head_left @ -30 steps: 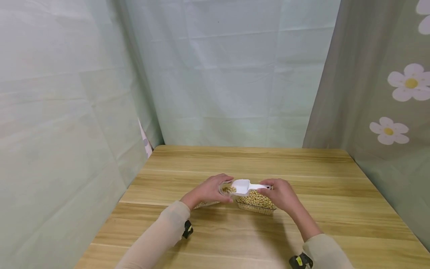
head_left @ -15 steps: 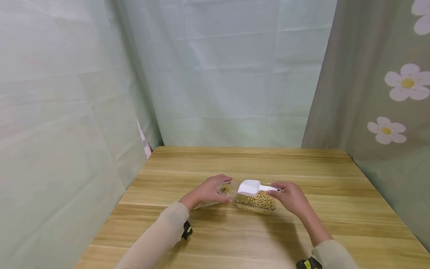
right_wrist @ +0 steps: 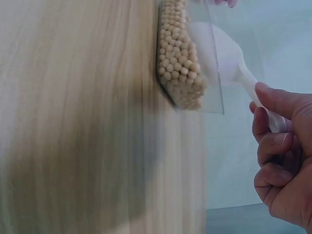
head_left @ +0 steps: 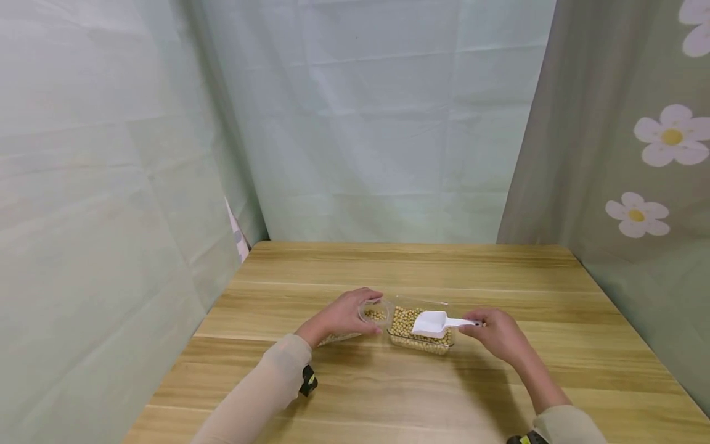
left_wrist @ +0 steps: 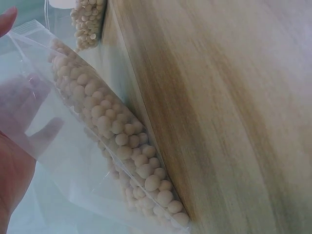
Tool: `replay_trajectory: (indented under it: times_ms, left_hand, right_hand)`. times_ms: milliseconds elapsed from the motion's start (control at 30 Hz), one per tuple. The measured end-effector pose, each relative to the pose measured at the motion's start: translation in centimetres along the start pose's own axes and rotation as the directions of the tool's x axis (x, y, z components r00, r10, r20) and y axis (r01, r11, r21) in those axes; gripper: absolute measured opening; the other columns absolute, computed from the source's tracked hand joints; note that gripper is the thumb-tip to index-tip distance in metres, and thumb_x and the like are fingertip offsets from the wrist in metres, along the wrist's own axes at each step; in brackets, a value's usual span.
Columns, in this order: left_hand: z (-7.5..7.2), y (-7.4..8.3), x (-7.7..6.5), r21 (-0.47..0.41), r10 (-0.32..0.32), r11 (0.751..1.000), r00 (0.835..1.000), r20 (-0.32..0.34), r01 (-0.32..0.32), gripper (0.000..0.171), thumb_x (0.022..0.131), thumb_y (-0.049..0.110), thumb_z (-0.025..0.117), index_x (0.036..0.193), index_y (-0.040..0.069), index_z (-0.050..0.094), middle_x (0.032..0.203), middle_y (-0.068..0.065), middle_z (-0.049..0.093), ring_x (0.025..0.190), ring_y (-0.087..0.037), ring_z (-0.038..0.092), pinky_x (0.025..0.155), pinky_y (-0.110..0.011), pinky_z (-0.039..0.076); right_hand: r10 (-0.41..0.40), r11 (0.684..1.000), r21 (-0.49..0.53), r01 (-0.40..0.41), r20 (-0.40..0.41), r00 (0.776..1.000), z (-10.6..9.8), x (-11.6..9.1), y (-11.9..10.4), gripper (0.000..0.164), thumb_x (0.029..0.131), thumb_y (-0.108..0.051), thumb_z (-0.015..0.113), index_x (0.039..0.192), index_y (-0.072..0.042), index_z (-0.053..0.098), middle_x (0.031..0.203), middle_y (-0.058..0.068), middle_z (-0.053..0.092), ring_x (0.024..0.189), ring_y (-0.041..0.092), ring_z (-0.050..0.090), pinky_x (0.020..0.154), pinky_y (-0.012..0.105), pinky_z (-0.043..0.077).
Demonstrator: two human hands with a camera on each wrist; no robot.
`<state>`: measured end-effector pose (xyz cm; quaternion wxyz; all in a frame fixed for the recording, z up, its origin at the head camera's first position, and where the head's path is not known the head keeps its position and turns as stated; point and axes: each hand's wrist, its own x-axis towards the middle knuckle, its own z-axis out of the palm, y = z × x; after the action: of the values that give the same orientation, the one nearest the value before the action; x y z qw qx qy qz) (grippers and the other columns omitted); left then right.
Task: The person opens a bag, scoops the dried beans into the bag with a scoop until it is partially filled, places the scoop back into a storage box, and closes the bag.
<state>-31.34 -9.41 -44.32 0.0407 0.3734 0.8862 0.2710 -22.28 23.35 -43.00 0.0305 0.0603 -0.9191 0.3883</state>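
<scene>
My left hand [head_left: 349, 313] holds a clear plastic bag [left_wrist: 39, 46] by its mouth, which gapes toward the right. Yellow soybeans [left_wrist: 122, 139] lie along the bag's lower side, and the bag rests on the table. Just right of it stands a clear rectangular container [head_left: 421, 346] partly filled with soybeans. My right hand [head_left: 496, 333] pinches the handle of a white scoop [head_left: 430, 324] between thumb and fingers. The scoop's bowl is over the beans in the container; in the right wrist view it shows behind the clear wall, and I cannot tell how deep it sits.
Both things stand on a wooden table [head_left: 410, 407]. A pale curtain [head_left: 388, 123] hangs behind it and another at the left. On the right is a grey curtain [head_left: 588, 154] with white flowers.
The scoop has moved right in my right hand, from the bag's mouth to over the container, and tipped lower. My left hand has stayed on the bag.
</scene>
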Motion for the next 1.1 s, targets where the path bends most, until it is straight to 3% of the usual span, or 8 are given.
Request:
replay_trajectory:
  times_ms: [233,467,600,800,1100]
  left_hand:
    - [0.1,-0.3,-0.1,0.001,0.012,1.0,1.0,-0.016,-0.012,0.082,0.069,0.049,0.073,0.134,0.01,0.042,0.121,0.003,0.053,0.112,-0.016,0.048,0.092,-0.038,0.039]
    - [0.1,-0.4,-0.1,-0.026,-0.011,1.0,1.0,-0.019,0.011,0.08,0.069,0.045,0.075,0.134,0.011,0.043,0.12,0.004,0.054,0.113,-0.015,0.047,0.092,-0.037,0.039]
    - [0.2,-0.4,-0.1,-0.038,-0.021,0.999,1.0,-0.023,0.02,0.079,0.07,0.041,0.076,0.134,0.01,0.043,0.119,0.004,0.054,0.112,-0.015,0.047,0.091,-0.038,0.04]
    - [0.5,-0.4,-0.2,-0.057,-0.027,0.998,0.999,-0.029,0.026,0.078,0.07,0.043,0.075,0.134,0.011,0.043,0.119,0.004,0.054,0.113,-0.015,0.047,0.091,-0.038,0.04]
    - [0.4,-0.3,-0.2,-0.082,-0.031,0.996,0.998,-0.049,0.027,0.078,0.069,0.048,0.073,0.133,0.013,0.045,0.118,0.005,0.055,0.112,-0.014,0.048,0.091,-0.038,0.04]
  right_hand:
    - [-0.045,0.987,-0.151,0.05,0.036,0.998,-0.8,0.0,-0.8,0.028,0.08,-0.029,0.068,0.099,-0.008,0.07,0.088,0.001,0.065,0.076,0.014,0.055,0.065,0.035,0.044]
    - [-0.081,0.96,-0.266,0.086,0.028,0.996,-0.1,0.5,-1.7,0.026,0.079,-0.027,0.069,0.097,-0.009,0.07,0.092,0.003,0.067,0.085,0.023,0.06,0.07,0.042,0.046]
    - [-0.08,0.979,-0.19,0.079,0.001,0.997,1.6,0.9,-1.5,0.025,0.078,-0.025,0.07,0.096,-0.007,0.071,0.092,0.004,0.067,0.083,0.021,0.06,0.07,0.04,0.046]
    - [-0.028,1.0,0.012,0.028,-0.01,1.0,3.7,1.0,-0.3,0.023,0.08,-0.02,0.068,0.097,-0.006,0.069,0.094,0.006,0.066,0.078,0.017,0.057,0.065,0.034,0.046]
    - [-0.073,0.995,0.067,0.077,-0.068,0.995,3.8,0.7,0.5,0.028,0.079,-0.021,0.07,0.101,-0.004,0.069,0.098,0.008,0.066,0.083,0.019,0.057,0.069,0.035,0.044]
